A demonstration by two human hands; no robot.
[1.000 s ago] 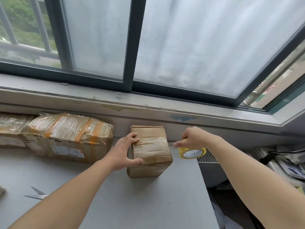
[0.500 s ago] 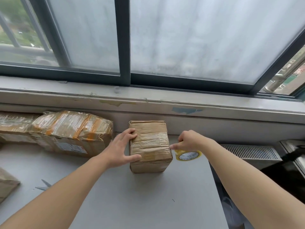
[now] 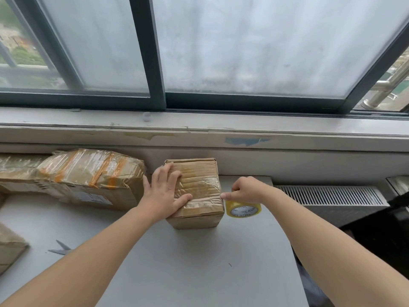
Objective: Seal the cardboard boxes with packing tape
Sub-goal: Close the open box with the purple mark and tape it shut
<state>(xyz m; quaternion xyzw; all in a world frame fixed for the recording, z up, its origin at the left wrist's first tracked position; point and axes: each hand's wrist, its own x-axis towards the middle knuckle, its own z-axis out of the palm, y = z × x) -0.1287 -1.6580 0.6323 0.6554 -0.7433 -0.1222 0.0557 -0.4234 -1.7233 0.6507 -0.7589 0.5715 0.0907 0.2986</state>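
A small cardboard box (image 3: pixel 200 191), wrapped in clear tape, stands on the grey table (image 3: pixel 199 262) under the window sill. My left hand (image 3: pixel 164 191) lies on the box's left side and top, fingers spread, thumb across the front top edge. My right hand (image 3: pixel 245 190) grips a yellow roll of packing tape (image 3: pixel 243 210) just right of the box, with the thumb at the box's right top edge. The roll rests near the table surface.
A larger taped box (image 3: pixel 88 178) lies left of the small one, with another (image 3: pixel 15 171) beyond it. A further box corner (image 3: pixel 8 247) shows at the left edge. Scissors (image 3: pixel 60 248) lie on the table. A radiator grille (image 3: pixel 332 194) is at right.
My right hand has brought the tape roll down and closer to the box's right side. My left hand has slid further over the box top.
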